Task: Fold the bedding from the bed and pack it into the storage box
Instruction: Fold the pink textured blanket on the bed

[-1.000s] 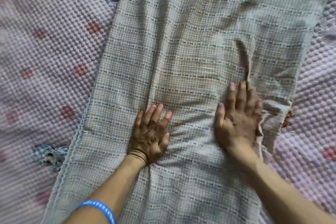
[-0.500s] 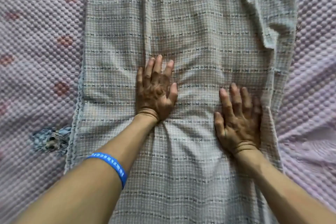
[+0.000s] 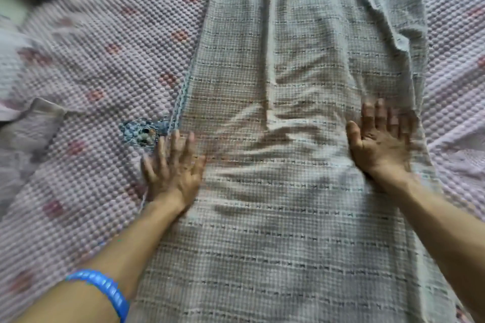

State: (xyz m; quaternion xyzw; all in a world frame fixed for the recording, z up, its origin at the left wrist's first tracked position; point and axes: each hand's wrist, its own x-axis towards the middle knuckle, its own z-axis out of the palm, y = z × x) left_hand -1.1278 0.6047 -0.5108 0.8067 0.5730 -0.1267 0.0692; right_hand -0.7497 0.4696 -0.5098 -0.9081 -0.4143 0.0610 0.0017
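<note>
A grey-beige checked sheet (image 3: 301,217), folded into a long strip, lies lengthwise down the middle of the bed. My left hand (image 3: 173,170) rests flat with fingers spread on the strip's left edge, partly over the pink cover. My right hand (image 3: 380,141) lies flat with fingers apart near the strip's right edge. Creases bunch up in the cloth between the two hands. Neither hand holds anything. The storage box is not in view.
A pink bobbled bed cover (image 3: 91,73) with red dots and blue cartoon patches (image 3: 141,131) spreads under the strip on both sides. A crumpled cloth or pillow (image 3: 29,123) lies at the left edge. A blue wristband (image 3: 105,288) is on my left forearm.
My left hand has slid from the middle of the strip out to its left edge. My right hand has stayed near the right edge. The view has shifted and is blurred.
</note>
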